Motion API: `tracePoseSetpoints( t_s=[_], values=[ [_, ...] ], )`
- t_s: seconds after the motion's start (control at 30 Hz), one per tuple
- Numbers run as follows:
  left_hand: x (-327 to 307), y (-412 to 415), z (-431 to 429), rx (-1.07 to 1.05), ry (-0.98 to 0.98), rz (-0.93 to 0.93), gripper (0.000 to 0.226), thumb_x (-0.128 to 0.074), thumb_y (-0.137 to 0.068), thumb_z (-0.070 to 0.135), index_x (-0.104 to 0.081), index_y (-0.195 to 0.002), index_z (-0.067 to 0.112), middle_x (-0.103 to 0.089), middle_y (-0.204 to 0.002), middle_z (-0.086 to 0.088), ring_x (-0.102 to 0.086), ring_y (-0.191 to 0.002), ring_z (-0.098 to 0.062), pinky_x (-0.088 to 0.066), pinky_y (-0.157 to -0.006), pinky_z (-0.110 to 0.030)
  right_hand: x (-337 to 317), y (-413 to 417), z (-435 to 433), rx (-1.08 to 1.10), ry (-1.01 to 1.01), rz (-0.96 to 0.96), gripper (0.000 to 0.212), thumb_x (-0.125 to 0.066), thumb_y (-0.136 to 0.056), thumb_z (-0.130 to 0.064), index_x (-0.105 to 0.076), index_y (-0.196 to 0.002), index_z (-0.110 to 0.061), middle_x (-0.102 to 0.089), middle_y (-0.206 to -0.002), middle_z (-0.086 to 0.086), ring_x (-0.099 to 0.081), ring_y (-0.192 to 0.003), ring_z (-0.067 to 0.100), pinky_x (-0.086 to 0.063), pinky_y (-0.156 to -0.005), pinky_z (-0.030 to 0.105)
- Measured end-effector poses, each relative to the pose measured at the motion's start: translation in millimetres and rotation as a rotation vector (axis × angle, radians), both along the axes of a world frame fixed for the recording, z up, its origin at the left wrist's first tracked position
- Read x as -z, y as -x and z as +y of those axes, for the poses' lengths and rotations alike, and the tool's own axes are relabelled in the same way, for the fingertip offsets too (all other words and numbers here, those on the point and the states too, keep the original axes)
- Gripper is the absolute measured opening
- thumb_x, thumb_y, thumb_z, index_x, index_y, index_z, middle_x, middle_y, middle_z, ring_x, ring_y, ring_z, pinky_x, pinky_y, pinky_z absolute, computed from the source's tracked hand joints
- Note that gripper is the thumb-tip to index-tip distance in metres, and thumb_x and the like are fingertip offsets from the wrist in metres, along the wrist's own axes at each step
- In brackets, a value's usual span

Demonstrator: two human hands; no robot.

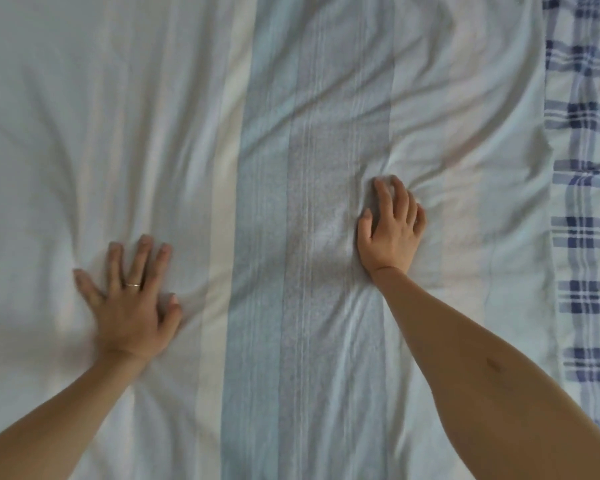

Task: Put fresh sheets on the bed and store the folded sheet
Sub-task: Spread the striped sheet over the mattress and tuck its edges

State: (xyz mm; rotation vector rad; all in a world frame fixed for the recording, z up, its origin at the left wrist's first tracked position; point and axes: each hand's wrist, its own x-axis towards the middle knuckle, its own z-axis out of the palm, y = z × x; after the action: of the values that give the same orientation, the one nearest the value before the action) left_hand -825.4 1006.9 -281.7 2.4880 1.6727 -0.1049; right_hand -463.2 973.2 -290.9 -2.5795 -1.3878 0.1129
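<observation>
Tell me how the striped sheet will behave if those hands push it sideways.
Probably floppy: the sheet creases around the left hand and right hand. Likely bunches rather than slides whole, since folds radiate from both. Seemingly thin: the creases are fine and shallow.

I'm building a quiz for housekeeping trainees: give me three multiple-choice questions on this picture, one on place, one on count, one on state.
1. Where is the plaid cloth? A left edge; B right edge; C across the middle.
2. The left hand wears: A one ring; B no ring; C three rings.
3. The striped sheet is: A rolled up; B stacked folded; C spread out, wrinkled.
Answers: B, plaid runs down the right; A, a single band shows; C, it lies flat with creases.
</observation>
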Motion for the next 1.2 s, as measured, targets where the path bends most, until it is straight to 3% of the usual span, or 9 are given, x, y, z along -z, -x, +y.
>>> tracePoseSetpoints(
  t_s=[0.13, 0.27, 0.37, 0.47, 0.6, 0.77, 0.97, 1.1, 1.2],
  values=[
    [0.8, 1.4, 1.9, 0.026, -0.001, -0.052, 0.068, -0.037, -0.076, 0.038, -0.040, -0.141, 0.018, -0.035, -0.150, -0.005, -0.023, -0.139, -0.037, -0.003, -0.103, -0.070, -4.9, 4.0, 3.6, -0.163, 0.150, -0.055, 0.060, -0.017, -0.090, -0.037, -0.024, -0.148, -0.030, -0.022, -0.156, -0.004, -0.020, -0.143, 0.018, -0.007, -0.118, 0.040],
    [0.0, 11.4, 0.1, 0.021, 0.030, -0.094, 0.065, -0.039, -0.077, 0.041, -0.046, -0.138, 0.020, -0.040, -0.147, -0.003, -0.029, -0.138, -0.032, -0.004, -0.103, -0.069, -7.7, 49.2, 6.7, 0.003, 0.358, -0.047, 0.055, -0.019, -0.100, -0.030, -0.006, -0.152, -0.016, -0.002, -0.160, 0.000, -0.003, -0.146, 0.018, 0.002, -0.118, 0.039],
    [-11.2, 29.4, -4.8, 0.098, 0.037, -0.182, 0.058, -0.039, -0.077, 0.038, -0.057, -0.127, 0.017, -0.047, -0.142, -0.002, -0.042, -0.133, -0.025, -0.013, -0.101, -0.072, -26.0, 89.6, 18.0, 0.001, 0.447, -0.076, 0.064, -0.021, -0.101, -0.038, -0.004, -0.149, 0.001, -0.004, -0.157, 0.018, -0.008, -0.145, 0.030, -0.007, -0.118, 0.041],
    [-26.5, 105.8, -7.4, 0.117, -0.102, -0.225, 0.049, -0.039, -0.076, 0.031, -0.065, -0.115, 0.015, -0.053, -0.137, -0.003, -0.046, -0.129, -0.023, -0.013, -0.103, -0.068, -36.1, 148.8, 45.2, -0.053, 0.483, -0.034, 0.069, -0.019, -0.099, -0.050, -0.001, -0.151, -0.007, -0.001, -0.158, 0.017, -0.007, -0.145, 0.031, -0.010, -0.117, 0.045],
    [-8.6, 273.4, 1.3, -0.328, -0.094, -0.044, 0.058, -0.027, -0.084, 0.043, -0.050, -0.133, 0.021, -0.040, -0.147, -0.006, -0.033, -0.136, -0.033, 0.002, -0.110, -0.065, -32.4, 255.8, 100.7, -0.076, 0.497, 0.031, 0.062, -0.012, -0.098, -0.053, 0.010, -0.150, -0.028, 0.015, -0.158, 0.001, 0.006, -0.145, 0.030, -0.002, -0.111, 0.062],
    [-2.7, 407.1, -11.4, -0.606, 0.005, -0.030, 0.071, -0.028, -0.081, 0.053, -0.034, -0.145, 0.023, -0.032, -0.151, -0.010, -0.028, -0.136, -0.038, -0.019, -0.101, -0.072, -19.4, 435.3, 199.0, -0.266, 0.447, 0.103, 0.058, -0.009, -0.097, -0.055, 0.011, -0.148, -0.036, 0.018, -0.157, -0.006, 0.014, -0.144, 0.034, 0.007, -0.105, 0.069],
    [1.3, 411.6, -10.8, -0.615, -0.100, -0.081, 0.075, -0.037, -0.072, 0.046, -0.039, -0.142, 0.019, -0.039, -0.147, -0.010, -0.033, -0.136, -0.033, -0.008, -0.105, -0.067, -21.6, 597.9, 276.3, -0.483, 0.351, 0.127, 0.056, -0.011, -0.097, -0.054, 0.007, -0.148, -0.039, 0.013, -0.158, -0.010, 0.012, -0.145, 0.032, 0.008, -0.107, 0.067],
    [-1.3, 412.0, -8.6, -0.610, -0.122, -0.110, 0.074, -0.038, -0.072, 0.045, -0.039, -0.141, 0.018, -0.040, -0.146, -0.011, -0.033, -0.135, -0.032, -0.006, -0.107, -0.065, -30.1, 685.0, 286.7, -0.894, 0.447, 0.151, 0.056, -0.018, -0.099, -0.045, 0.003, -0.150, -0.035, 0.011, -0.158, -0.009, 0.009, -0.146, 0.022, 0.009, -0.112, 0.056],
    [-5.2, 414.9, -9.0, -0.624, -0.103, -0.110, 0.073, -0.038, -0.073, 0.044, -0.037, -0.142, 0.019, -0.038, -0.148, -0.011, -0.032, -0.136, -0.032, -0.006, -0.108, -0.065, -51.5, 725.7, 252.1, -1.067, 0.526, 0.626, 0.049, -0.029, -0.102, -0.029, -0.020, -0.150, -0.027, -0.007, -0.159, -0.003, -0.008, -0.146, 0.016, -0.005, -0.116, 0.036]
  ],
)
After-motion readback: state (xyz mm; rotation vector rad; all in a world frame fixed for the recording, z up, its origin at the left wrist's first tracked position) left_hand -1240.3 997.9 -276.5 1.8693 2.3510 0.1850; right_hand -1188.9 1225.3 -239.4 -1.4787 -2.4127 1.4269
